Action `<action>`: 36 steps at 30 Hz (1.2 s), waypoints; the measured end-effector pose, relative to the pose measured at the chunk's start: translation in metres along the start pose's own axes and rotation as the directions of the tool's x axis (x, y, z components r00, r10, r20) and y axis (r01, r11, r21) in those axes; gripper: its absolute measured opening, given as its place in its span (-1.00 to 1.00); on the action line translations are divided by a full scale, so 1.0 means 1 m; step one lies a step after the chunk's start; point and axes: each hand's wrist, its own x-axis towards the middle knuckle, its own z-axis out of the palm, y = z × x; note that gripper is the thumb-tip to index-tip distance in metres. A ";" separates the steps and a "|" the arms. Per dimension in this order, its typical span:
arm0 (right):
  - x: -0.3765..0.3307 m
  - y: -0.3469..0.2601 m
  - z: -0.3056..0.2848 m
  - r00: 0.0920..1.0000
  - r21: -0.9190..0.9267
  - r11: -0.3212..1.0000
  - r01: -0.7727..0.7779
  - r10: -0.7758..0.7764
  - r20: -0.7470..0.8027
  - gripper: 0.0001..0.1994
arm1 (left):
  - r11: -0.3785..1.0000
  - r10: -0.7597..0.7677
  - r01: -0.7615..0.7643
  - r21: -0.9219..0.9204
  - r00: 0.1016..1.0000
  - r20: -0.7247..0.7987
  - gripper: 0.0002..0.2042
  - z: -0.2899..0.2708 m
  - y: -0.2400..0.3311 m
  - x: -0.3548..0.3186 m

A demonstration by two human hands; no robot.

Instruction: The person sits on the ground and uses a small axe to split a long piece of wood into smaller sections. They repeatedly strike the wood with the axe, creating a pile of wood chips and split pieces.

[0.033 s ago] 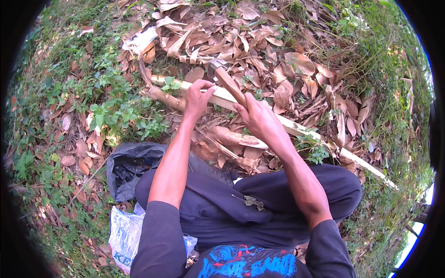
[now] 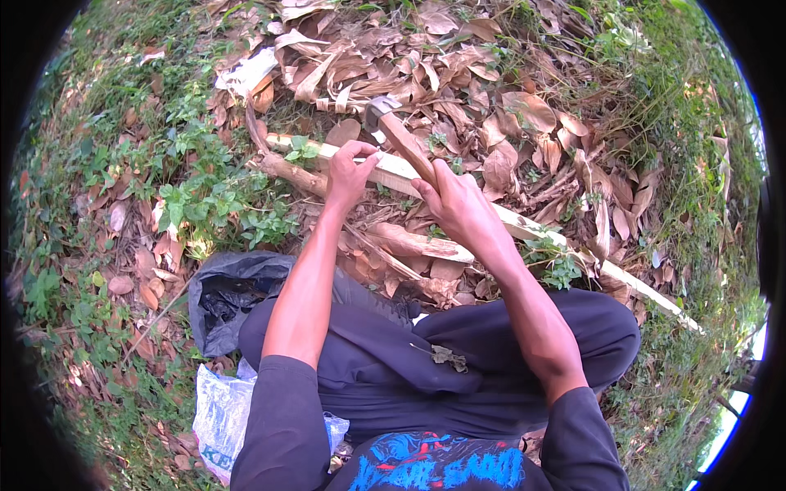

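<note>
A hammer (image 2: 408,150) with a wooden handle and a metal head is in my right hand (image 2: 463,209), its fingers wrapped round the lower handle. The head is raised above a long pale wooden strip (image 2: 524,226), which lies slantwise across the ground in front of me. My left hand (image 2: 346,178) is closed in a pinch at the strip, just below the hammer head. What its fingertips hold, if anything, is too small to make out. Under the strip's left part lies a thick brown branch (image 2: 295,173).
Between the strip and my crossed legs lies a split piece of wood (image 2: 422,244). A dark open bag (image 2: 214,323) and a whitish plastic bag (image 2: 219,417) are at my left. Dry leaves (image 2: 528,110) and green weeds (image 2: 192,200) cover the ground.
The hammer head has shifted very slightly up and to the left, with a small tilt of my right hand. My left hand and the wooden strip have stayed where they were.
</note>
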 end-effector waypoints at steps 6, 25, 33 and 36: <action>0.001 0.033 0.023 0.997 -0.039 0.998 0.040 -0.043 -0.070 -0.65 | 1.000 -0.010 0.010 -0.017 1.000 0.003 -0.82 0.007 0.002 0.002; 0.001 0.005 0.009 0.995 0.086 0.995 0.053 -0.045 -0.094 -0.68 | 0.993 -0.062 0.066 -0.093 0.997 0.047 -0.84 0.002 -0.009 0.002; 0.005 0.043 0.031 0.990 -0.007 0.997 0.074 -0.074 -0.122 -0.69 | 0.990 -0.046 0.058 -0.128 0.995 0.094 -0.77 0.002 -0.008 0.006; 0.006 0.018 0.012 0.999 0.053 0.999 0.004 -0.002 -0.039 -0.67 | 0.985 -0.032 0.048 -0.167 0.995 0.098 -0.75 -0.004 -0.011 0.005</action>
